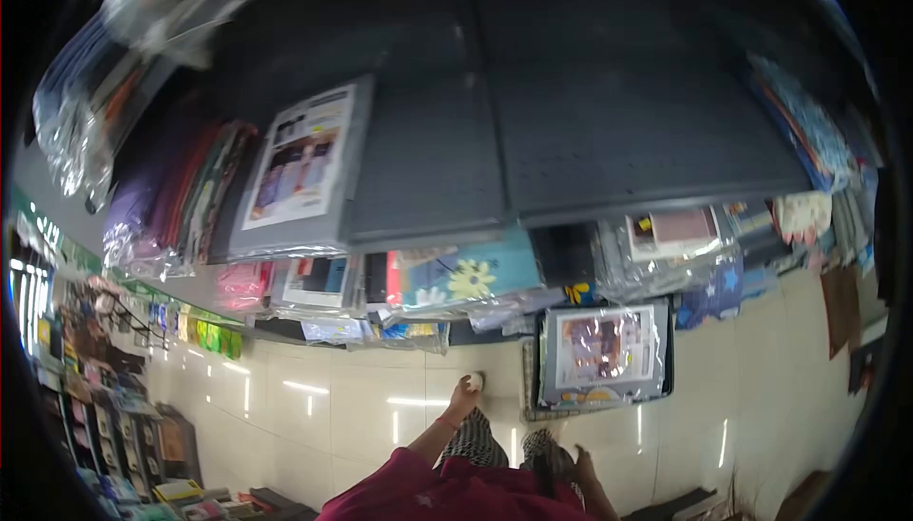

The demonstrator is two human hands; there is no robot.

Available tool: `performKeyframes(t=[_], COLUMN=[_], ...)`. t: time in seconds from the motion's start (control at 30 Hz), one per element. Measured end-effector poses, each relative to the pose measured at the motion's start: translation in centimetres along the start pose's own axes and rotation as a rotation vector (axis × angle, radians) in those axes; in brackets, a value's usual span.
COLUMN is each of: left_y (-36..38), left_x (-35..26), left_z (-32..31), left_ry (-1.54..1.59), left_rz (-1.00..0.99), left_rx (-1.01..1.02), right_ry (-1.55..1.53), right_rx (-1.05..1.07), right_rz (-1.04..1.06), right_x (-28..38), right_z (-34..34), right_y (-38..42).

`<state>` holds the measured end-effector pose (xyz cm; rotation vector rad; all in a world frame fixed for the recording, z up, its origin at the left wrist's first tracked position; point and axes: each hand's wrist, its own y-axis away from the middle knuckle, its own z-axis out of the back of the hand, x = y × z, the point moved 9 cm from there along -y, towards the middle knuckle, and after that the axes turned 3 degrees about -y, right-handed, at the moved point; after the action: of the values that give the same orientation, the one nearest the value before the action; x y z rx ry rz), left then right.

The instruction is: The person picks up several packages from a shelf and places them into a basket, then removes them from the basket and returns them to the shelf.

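My left hand (465, 394) hangs low in front of me over the tiled floor, its fingers curled near a small white shape (475, 381) that I cannot make out. Lower down on the right is my right hand (584, 466), beside my patterned trousers, small and blurred. Between my hands and the shelf, a stack of plastic-wrapped packs (609, 355) stands at floor level, with a printed label on top. On the dark shelf (647, 160) above, one grey wrapped pack (302, 164) with a picture label lies apart from both hands.
Folded packs (195, 188) stand upright at the shelf's left end, and others (808, 131) at its right end. A lower tier holds a teal flowered pack (475, 269). Stocked racks (124, 426) stand at the lower left. Dark items (680, 505) lie at the bottom right.
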<state>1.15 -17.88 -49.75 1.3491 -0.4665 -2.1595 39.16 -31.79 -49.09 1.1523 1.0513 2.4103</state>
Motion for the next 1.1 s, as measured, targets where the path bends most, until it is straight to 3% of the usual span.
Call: performKeyframes(t=[0.03,0.1,0.17,0.2,0.23,0.33,0.43,0.47,0.57,0.7,0.9,1.1], left_y=[-0.1,2.5,6.1,7.8,9.7,14.1,16.7,17.2,16.8,13.9,13.7,14.5], left_x=[-2.0,-8.0,-16.1,-19.9,-23.3,-29.2,-32.2,-33.9,-38.6,-39.0,-39.1,-39.1], left_z=[2.5,8.6,16.4,20.1,23.4,33.3,40.4,41.6,43.6,43.9,44.4,46.1], left_ry=[0.019,0.055,-0.029,-0.079,-0.132,-0.002,0.038,-0.098,-0.413,-0.665,-0.686,-0.500], left_rz=[-0.119,-0.339,-0.628,-0.732,-0.835,-1.001,-1.191,-1.184,-1.097,-0.999,-1.092,-1.223], left_rx=[-0.069,-0.205,-0.437,-0.513,-0.582,-0.774,-0.924,-0.963,-0.983,-0.827,-0.739,-0.772], right_ry=[0.213,0.507,0.215,0.135,0.149,0.272,0.198,0.208,0.100,0.135,0.218,0.013], right_rx=[0.207,0.394,0.224,0.092,0.203,0.131,-0.117,-0.161,-0.102,0.015,0.034,0.035], right_rz=[0.024,0.329,0.306,0.647,0.653,0.520,0.759,0.889,0.865,0.784,0.595,0.556], right_x=[8.3,12.3,16.7,20.1,21.3,38.6,49.1,51.6,54.3,50.0,39.8,43.2], right_z=[0.9,-2.4,-0.8,-0.8,-2.0,2.2,3.2,2.9,0.2,-3.7,-5.0,-3.2], right_y=[2.2,0.0,-2.3,-3.7,-7.2,-4.1,-2.8,-2.1,-0.9,-0.5,-0.9,1.2])
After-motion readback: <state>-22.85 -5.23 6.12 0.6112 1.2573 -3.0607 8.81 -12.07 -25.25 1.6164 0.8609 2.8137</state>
